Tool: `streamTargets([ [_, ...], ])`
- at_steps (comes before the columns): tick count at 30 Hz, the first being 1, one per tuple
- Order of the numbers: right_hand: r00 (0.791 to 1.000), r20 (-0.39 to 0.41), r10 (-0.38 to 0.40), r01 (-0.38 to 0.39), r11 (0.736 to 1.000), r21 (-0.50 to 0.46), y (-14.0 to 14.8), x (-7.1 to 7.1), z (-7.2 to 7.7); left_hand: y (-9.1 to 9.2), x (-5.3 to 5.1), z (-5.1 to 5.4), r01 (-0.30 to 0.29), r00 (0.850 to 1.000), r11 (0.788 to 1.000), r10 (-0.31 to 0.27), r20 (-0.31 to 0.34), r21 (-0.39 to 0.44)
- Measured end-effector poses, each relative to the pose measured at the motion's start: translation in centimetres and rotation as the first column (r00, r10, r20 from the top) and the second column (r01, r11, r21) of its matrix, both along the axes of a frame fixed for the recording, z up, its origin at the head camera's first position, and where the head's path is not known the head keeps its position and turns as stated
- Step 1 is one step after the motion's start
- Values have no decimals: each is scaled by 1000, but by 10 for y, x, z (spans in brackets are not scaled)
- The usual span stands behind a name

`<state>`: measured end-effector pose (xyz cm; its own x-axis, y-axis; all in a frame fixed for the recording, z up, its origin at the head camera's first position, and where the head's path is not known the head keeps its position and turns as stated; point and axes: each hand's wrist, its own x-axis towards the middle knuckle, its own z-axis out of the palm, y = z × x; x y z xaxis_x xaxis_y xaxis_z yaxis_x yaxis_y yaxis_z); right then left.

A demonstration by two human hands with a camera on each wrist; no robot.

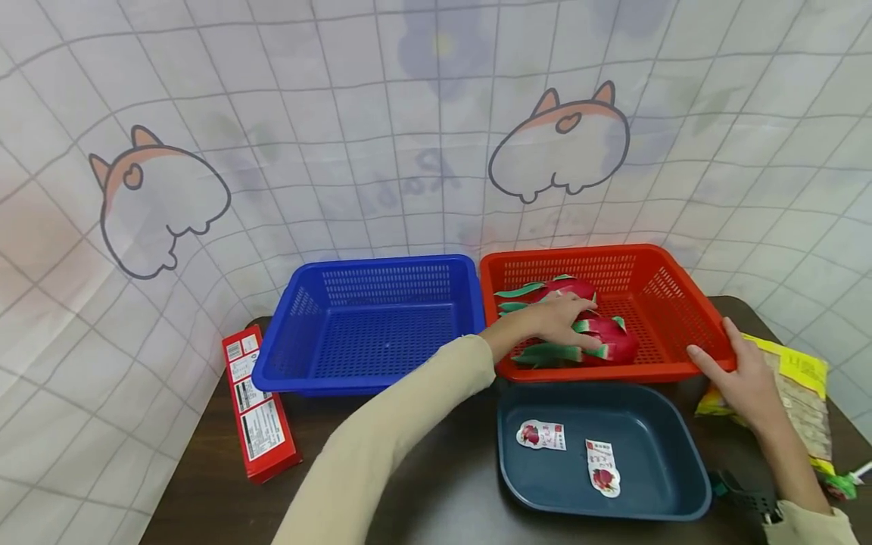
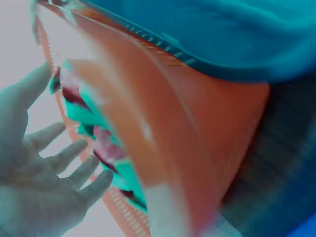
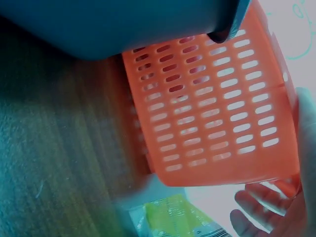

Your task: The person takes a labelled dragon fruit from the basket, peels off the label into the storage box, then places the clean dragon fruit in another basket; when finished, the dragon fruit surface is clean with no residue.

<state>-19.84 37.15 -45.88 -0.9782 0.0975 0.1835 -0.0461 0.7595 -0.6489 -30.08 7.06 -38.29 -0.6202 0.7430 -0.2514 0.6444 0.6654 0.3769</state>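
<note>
Red dragon fruits (image 1: 616,344) with green-tipped scales lie in the left part of a red plastic basket (image 1: 681,371). Over them reaches my left hand (image 1: 562,322), its fingers spread. In the left wrist view the palm of that left hand (image 2: 44,182) faces the dragon fruits (image 2: 106,143), with nothing gripped. My right hand (image 1: 749,382) holds the basket's right front corner, thumb over the rim and fingers outside. In the right wrist view, the right hand's fingers (image 3: 256,205) curl below the basket's rim, beside its slotted wall (image 3: 212,108).
A blue basket (image 1: 388,382) stands left of the red one. In front sits a dark blue tray (image 1: 647,469) with two fruit-picture stickers (image 1: 541,435). A red box (image 1: 262,409) lies far left, a yellow bag (image 1: 804,401) at right. A patterned curtain (image 1: 381,151) hangs behind.
</note>
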Motion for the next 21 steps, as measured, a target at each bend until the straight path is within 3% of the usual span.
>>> streamTargets([
  [5, 999, -22, 45, -44, 998, 40, -2, -4, 9, -41, 6, 9, 23, 1000, 986, -22, -7, 163],
  [8, 997, -58, 46, -41, 995, 90, -6, -5, 17, -69, 13, 12, 17, 1000, 978, -11, -27, 206],
  [12, 993, -100, 57, -44, 991, 126, -12, 0, 27, -103, 28, 9, 16, 994, 990, -1, -110, 137],
  [15, 987, -109, 120, -102, 982, 160, -19, 4, 36, -124, 41, 6, -1, 988, 998, 10, -156, 57],
  [21, 954, -103, 282, -241, 924, 298, -48, 3, 54, -159, 58, 3, -65, 979, 998, 62, -193, -12],
])
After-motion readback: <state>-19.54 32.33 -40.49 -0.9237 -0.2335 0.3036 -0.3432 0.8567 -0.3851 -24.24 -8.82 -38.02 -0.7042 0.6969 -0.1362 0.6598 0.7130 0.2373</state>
